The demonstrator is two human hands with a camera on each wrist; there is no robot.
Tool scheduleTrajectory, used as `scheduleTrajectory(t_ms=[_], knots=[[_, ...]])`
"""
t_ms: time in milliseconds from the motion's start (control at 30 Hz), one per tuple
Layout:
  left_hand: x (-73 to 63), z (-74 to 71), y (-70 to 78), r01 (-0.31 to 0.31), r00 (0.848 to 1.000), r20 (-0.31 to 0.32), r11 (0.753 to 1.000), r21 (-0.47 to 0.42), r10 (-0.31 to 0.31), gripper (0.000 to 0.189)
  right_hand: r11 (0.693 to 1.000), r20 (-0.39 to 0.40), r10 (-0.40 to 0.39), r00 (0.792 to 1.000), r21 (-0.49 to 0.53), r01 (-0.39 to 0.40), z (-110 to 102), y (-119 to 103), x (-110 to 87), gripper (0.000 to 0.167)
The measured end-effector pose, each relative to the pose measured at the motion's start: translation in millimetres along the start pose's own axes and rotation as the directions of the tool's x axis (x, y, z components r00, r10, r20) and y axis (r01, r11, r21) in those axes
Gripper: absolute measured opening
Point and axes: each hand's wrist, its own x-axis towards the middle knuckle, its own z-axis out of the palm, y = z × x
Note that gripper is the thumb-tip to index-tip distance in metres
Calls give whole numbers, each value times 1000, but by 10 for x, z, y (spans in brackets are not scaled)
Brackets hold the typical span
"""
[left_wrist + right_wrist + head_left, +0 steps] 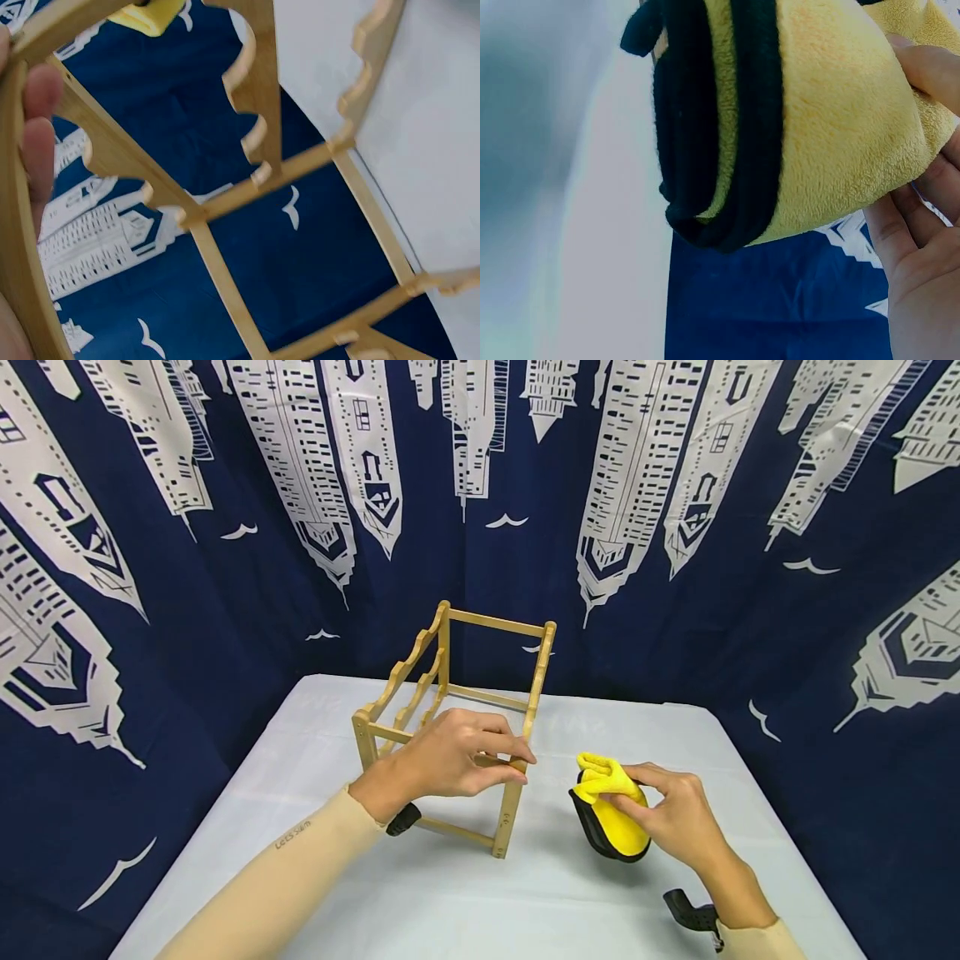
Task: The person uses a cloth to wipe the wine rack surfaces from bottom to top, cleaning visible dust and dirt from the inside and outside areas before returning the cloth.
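A light wooden rack (506, 818) with scalloped side rails stands on the table, left of centre. My left hand (459, 753) grips its near top bar at the right corner, thumb below and fingers over the wood. In the left wrist view, fingertips (41, 94) curl round a bar, with the notched rails (266, 82) beyond. To the right of the rack, my right hand (678, 817) pinches the upper part of a folded yellow cloth (624, 828) with black edging. The cloth hangs bunched, close over the table. In the right wrist view its plush yellow face (840, 120) bulges beside the fingers.
A white covering lies over the table (375, 910). Behind and at both sides hangs a dark blue curtain (465, 577) printed with white buildings and birds. Black wrist devices (692, 912) show at both wrists.
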Motion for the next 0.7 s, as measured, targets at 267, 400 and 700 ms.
scheduleTrajectory(t_ms=[267,400,700], knots=[[-85,-125,-132,-33,999,30,985,-172,38,18,1000,10,-2,1000,16,2,98,-40,17,43],[-111,-182,-191,-19,999,41,975,-221,29,19,999,9,-7,1000,38,7,141,-82,28,43],[-135,-227,-248,-3,999,48,972,-235,14,21,992,-50,-40,998,121,46,275,-277,63,45]])
